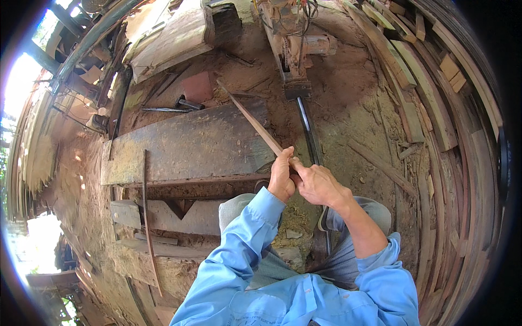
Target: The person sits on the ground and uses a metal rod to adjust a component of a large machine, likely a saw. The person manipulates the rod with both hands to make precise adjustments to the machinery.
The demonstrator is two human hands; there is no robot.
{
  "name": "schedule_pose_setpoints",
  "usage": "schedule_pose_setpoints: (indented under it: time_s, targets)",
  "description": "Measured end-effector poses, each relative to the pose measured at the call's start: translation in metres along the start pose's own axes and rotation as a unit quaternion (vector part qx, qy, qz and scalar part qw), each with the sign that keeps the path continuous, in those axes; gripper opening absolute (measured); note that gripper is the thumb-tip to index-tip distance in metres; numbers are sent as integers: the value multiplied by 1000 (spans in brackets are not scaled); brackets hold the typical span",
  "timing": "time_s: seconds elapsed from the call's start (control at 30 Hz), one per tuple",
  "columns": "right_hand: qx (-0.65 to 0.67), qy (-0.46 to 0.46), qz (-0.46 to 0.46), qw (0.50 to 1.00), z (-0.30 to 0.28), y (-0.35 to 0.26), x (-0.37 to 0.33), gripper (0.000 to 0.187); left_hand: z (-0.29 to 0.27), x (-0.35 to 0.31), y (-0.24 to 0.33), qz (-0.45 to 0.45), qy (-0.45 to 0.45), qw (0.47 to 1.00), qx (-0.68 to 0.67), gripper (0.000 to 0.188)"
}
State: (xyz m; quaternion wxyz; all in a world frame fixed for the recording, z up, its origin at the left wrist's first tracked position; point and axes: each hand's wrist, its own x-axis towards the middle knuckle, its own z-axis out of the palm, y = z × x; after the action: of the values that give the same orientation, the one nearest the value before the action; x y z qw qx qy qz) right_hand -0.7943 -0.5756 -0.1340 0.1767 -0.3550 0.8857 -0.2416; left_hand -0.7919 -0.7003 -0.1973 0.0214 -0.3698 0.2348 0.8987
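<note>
Just the head view to go on: both hands are on one long, slim, brown wooden strip [253, 120], which runs from the hands forward and to the left, over the right end of a wide dark slab of weathered wood [185, 138]. The left hand [281, 176] is closed around it near its near end, thumb up along the wood, and the right hand [321, 185] is curled right beside it, fingers at that same end; can't tell if the right one is hiding a tool or just gripping wood. Progress-wise I'd call it mid-job: the strip's already cut long and narrow, and it's in the hands, not set down. How much is left, I honestly can't tell, since the near end is covered. Counting up: one strip in hand, one more thin brown strip [145, 190] lying across the slab's near edge on the left, one slab, one pale board with a V-shaped notch [201, 214], one flat reddish square piece [198, 87], one black-ended tool with a shiny metal shaft [190, 103] beside it, and one rusty machine [296, 49] up top. The stacked boards [429, 98] on the right overlap too much to count.
</note>
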Motion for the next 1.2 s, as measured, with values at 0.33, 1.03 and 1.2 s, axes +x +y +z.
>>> schedule_pose_setpoints:
  time_s: [0.33,1.03,1.2]
  targets:
    - [-1,7,-2,1000,2,1,-1,47,4,-6,1,2,4,1000,10,20]
    - [4,27,-10,1000,4,1,-1,40,2,-7,1,3,-3,1000,17,19]
    - [7,40,-7,999,4,3,-5,40,0,1,-3,5,-11,1000,28,21]
